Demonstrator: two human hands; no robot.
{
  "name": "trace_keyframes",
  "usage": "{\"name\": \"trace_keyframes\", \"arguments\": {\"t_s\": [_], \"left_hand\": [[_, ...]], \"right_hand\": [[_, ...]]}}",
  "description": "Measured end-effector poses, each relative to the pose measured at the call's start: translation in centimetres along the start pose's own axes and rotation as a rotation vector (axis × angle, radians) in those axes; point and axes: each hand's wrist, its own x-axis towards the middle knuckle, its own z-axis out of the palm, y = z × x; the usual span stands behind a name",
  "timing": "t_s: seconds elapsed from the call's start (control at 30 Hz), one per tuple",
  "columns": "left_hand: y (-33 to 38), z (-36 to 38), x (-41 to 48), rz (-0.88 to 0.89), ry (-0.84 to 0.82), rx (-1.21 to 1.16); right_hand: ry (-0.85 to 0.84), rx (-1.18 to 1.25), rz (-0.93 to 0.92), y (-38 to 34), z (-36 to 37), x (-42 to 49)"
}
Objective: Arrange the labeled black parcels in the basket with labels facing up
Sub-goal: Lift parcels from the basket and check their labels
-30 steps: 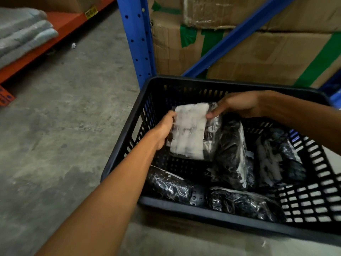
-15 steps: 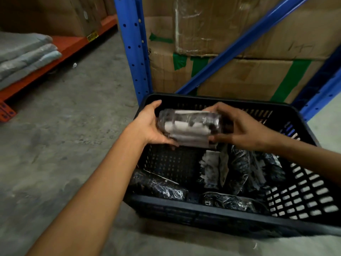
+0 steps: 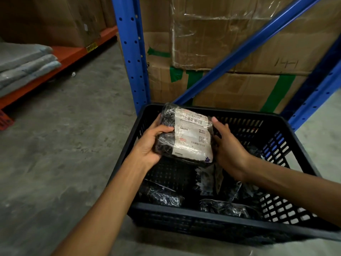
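Observation:
A black plastic basket (image 3: pixel 217 217) stands on the concrete floor in front of me. Above its far left part I hold a black parcel (image 3: pixel 186 135) wrapped in clear film, its white barcode label facing up toward me. My left hand (image 3: pixel 151 145) grips the parcel's left side. My right hand (image 3: pixel 228 145) holds its right side. Lower in the basket lie other black parcels: one at the near left (image 3: pixel 162 195), one at the near middle (image 3: pixel 223 207), and one standing on edge with a pale label (image 3: pixel 212 179).
Blue rack uprights (image 3: pixel 131 52) and a diagonal brace rise right behind the basket, with taped cardboard boxes (image 3: pixel 230 52) on the rack. An orange shelf (image 3: pixel 60 60) with folded grey pads is at the far left. Bare concrete floor lies to the left.
The parcel was lifted out of the basket and turned, so its label now faces up. Both hands rose with it and shifted to its sides.

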Motion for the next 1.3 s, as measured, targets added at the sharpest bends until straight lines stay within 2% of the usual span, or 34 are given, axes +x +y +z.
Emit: {"name": "trace_keyframes", "arguments": {"t_s": [0.13,0.3,0.4,0.57,0.7,0.83,0.97,1.07,1.17,1.3], "left_hand": [[-1.3,0.0,-0.4,0.037,-0.028,-0.024],[-1.5,-0.4,0.3,0.028,0.146,0.387],[-2.4,-1.5,1.1,-0.002,0.236,0.452],[-4.5,-3.4,4.3,-0.136,0.428,0.817],[-5.2,-4.8,6.5,-0.148,0.5,0.979],[-5.9,-6.5,8.4,-0.134,0.614,1.156],[-6.8,-7.1,9.4,-0.16,0.547,1.298],[-7.9,-8.1,9.8,-0.262,0.484,1.386],[-7.8,-9.6,10.3,-0.338,0.419,1.364],[-8.2,-9.8,10.5,-0.378,0.364,1.39]], "right_hand": [[0.095,-0.008,0.092,-0.8,1.3,1.1],[0.271,-0.07,0.031,2.5,1.7,2.0],[0.272,-0.138,0.018,4.4,1.5,3.5],[0.268,-0.271,0.031,7.1,1.6,6.7],[0.251,-0.315,0.085,8.9,2.2,9.2],[0.258,-0.455,0.035,11.1,2.6,11.3],[0.325,-0.545,0.1,13.6,2.8,12.0],[0.357,-0.656,0.13,13.9,2.9,12.4],[0.301,-0.687,0.178,13.3,3.1,12.8],[0.322,-0.842,0.199,13.2,3.2,13.6]]}}
